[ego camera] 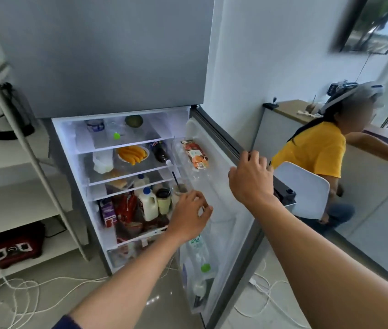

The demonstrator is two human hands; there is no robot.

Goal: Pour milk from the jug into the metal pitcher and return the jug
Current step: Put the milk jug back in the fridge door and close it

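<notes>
As the fridge door [216, 186] stands open, a white plastic milk jug [148, 206] with a blue cap and a moulded handle sits upright on a lower shelf, between a red packet [126, 207] and a dark-lidded cup [164, 201]. The left hand [189, 216] hovers near it, fingers loosely curled and holding nothing. The right hand [251, 179] grips the door's edge.
</notes>
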